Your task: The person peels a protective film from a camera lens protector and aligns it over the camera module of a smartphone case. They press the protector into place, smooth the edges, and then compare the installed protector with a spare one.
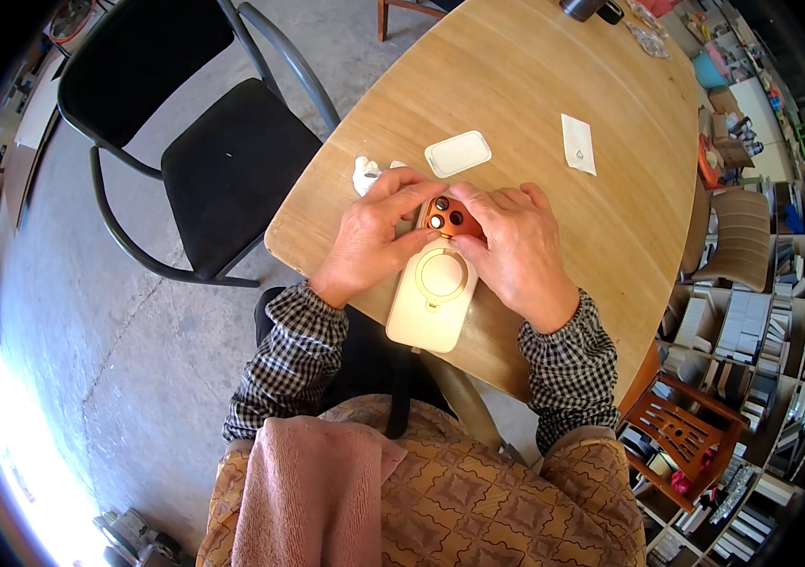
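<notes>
A smartphone lies near the table edge in front of me, back side up. Its orange camera area with several round lenses shows at the far end. Over the rest of the back is a cream phone case with a round ring holder. My left hand is closed on the left side of the camera end, thumb beside the lenses. My right hand grips the opposite side, its thumb pressing close to the case's upper part and its index finger at the far edge. The fingertips' undersides are hidden.
On the wooden table are a shallow white rounded tray, a small white packet and crumpled white tissue. A dark cup stands at the far edge. A black chair is to the left, loaded shelves to the right.
</notes>
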Action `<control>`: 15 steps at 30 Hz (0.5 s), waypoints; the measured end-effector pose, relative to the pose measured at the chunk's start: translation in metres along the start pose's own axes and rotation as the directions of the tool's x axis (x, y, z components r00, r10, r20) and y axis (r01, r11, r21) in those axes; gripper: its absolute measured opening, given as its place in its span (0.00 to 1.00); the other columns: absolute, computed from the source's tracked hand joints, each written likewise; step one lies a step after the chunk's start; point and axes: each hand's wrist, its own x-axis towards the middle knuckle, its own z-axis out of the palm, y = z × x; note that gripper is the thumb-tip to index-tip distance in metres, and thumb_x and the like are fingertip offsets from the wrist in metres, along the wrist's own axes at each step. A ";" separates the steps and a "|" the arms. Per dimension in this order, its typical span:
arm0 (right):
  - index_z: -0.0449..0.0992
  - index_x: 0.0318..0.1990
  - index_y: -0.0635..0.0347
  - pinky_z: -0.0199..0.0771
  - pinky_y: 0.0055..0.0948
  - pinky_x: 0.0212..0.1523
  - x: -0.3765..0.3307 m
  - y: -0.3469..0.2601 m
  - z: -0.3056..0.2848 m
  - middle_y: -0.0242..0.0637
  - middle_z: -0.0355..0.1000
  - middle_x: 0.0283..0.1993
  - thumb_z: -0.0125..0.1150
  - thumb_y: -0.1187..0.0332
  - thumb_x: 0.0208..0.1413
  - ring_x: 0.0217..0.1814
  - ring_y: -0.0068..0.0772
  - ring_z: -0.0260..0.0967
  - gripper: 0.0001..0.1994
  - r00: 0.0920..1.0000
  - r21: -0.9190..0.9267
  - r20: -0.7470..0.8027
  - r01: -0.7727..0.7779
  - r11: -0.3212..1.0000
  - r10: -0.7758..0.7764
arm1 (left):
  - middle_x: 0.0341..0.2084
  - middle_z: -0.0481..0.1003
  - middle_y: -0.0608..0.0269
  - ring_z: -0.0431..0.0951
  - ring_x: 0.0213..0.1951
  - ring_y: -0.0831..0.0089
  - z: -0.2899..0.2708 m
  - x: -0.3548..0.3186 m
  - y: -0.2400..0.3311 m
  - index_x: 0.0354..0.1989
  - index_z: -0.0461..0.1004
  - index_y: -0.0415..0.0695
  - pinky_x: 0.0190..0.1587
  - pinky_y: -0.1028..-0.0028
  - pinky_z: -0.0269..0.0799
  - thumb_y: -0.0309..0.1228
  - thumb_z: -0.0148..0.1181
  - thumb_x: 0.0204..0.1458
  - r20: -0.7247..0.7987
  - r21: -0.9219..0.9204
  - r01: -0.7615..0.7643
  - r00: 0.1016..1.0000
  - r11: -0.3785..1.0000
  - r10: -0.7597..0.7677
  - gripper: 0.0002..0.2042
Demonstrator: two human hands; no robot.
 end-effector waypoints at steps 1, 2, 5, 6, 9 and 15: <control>0.71 0.49 0.60 0.61 0.45 0.48 0.000 0.000 0.000 0.37 0.75 0.34 0.67 0.70 0.41 0.38 0.39 0.70 0.23 1.000 0.005 0.001 -0.001 1.000 0.001 | 0.49 0.67 0.60 0.73 0.38 0.71 0.000 0.000 -0.001 0.52 0.72 0.45 0.39 0.75 0.73 0.24 0.66 0.42 -0.006 -0.002 -0.003 1.000 1.000 0.003 0.24; 0.71 0.49 0.60 0.61 0.46 0.48 0.000 0.000 -0.001 0.37 0.75 0.34 0.67 0.70 0.41 0.39 0.40 0.70 0.23 1.000 0.006 0.011 -0.005 1.000 0.005 | 0.49 0.68 0.59 0.75 0.38 0.68 0.001 0.000 -0.002 0.52 0.73 0.46 0.41 0.73 0.75 0.26 0.67 0.42 -0.011 -0.003 -0.007 1.000 1.000 0.007 0.24; 0.71 0.49 0.59 0.61 0.47 0.49 0.001 -0.001 -0.001 0.37 0.75 0.34 0.67 0.70 0.41 0.39 0.40 0.70 0.24 1.000 0.008 0.024 -0.012 1.000 0.012 | 0.48 0.68 0.61 0.75 0.38 0.70 -0.001 0.001 0.002 0.52 0.73 0.45 0.43 0.73 0.75 0.26 0.67 0.42 0.013 -0.019 0.048 0.999 0.999 -0.047 0.24; 0.71 0.50 0.59 0.61 0.48 0.50 0.001 -0.001 -0.001 0.37 0.75 0.34 0.66 0.70 0.41 0.39 0.40 0.70 0.24 1.000 0.009 0.016 -0.009 1.000 0.009 | 0.48 0.68 0.61 0.75 0.38 0.70 -0.001 0.001 0.002 0.51 0.73 0.45 0.42 0.73 0.75 0.25 0.67 0.42 0.015 -0.026 0.052 0.999 0.998 -0.052 0.24; 0.71 0.50 0.59 0.61 0.49 0.50 0.001 -0.002 -0.001 0.37 0.75 0.34 0.66 0.70 0.42 0.39 0.39 0.70 0.24 1.000 0.004 0.006 -0.004 1.000 0.004 | 0.47 0.69 0.61 0.75 0.37 0.71 -0.002 0.001 0.001 0.50 0.73 0.43 0.38 0.74 0.75 0.25 0.67 0.42 0.018 -0.033 0.054 0.998 0.998 -0.053 0.23; 0.70 0.51 0.59 0.60 0.51 0.51 0.000 -0.001 0.002 0.37 0.76 0.35 0.66 0.70 0.42 0.39 0.39 0.70 0.25 1.000 -0.003 0.012 -0.004 1.000 0.004 | 0.47 0.69 0.61 0.75 0.35 0.72 -0.001 0.002 -0.003 0.48 0.74 0.41 0.34 0.75 0.74 0.24 0.67 0.42 0.012 -0.044 0.041 0.999 0.998 -0.041 0.21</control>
